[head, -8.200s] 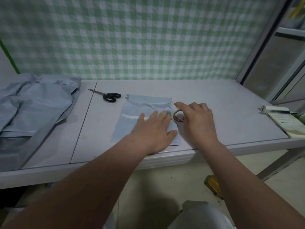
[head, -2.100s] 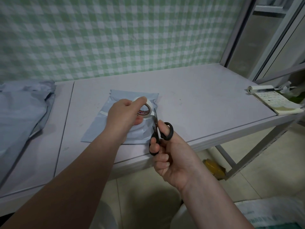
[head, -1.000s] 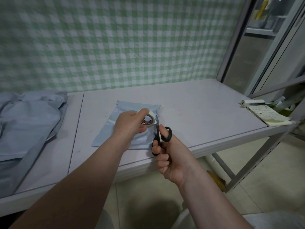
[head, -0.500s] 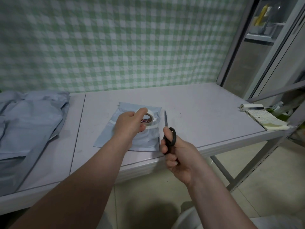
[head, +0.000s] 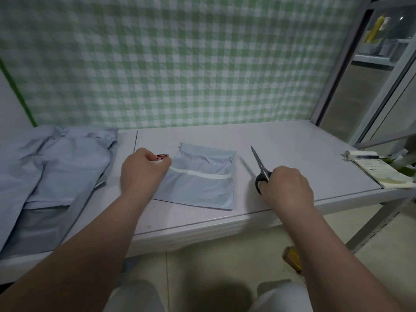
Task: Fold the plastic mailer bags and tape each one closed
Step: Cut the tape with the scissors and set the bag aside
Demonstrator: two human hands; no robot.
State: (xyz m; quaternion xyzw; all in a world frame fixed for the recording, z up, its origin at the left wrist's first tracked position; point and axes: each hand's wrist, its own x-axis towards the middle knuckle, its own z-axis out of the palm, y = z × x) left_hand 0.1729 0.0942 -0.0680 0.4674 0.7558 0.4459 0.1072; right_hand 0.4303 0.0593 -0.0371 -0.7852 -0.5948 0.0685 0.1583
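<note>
Left grip [head: 141, 172] is curled round the tape roll [head: 161, 156], low over the bench [head: 292, 149] and touching the left edge of the folded mailer bag [head: 200, 185]. Right grip [head: 288, 188] clasps the handles of the scissors [head: 261, 167], blades shut, to the right of the bag. The bag lies flat near the front edge with a white strip [head: 200, 174] across its flap. It is judged folded and probably sealed. The pile of bags [head: 51, 167] at the left end appears outstanding.
</note>
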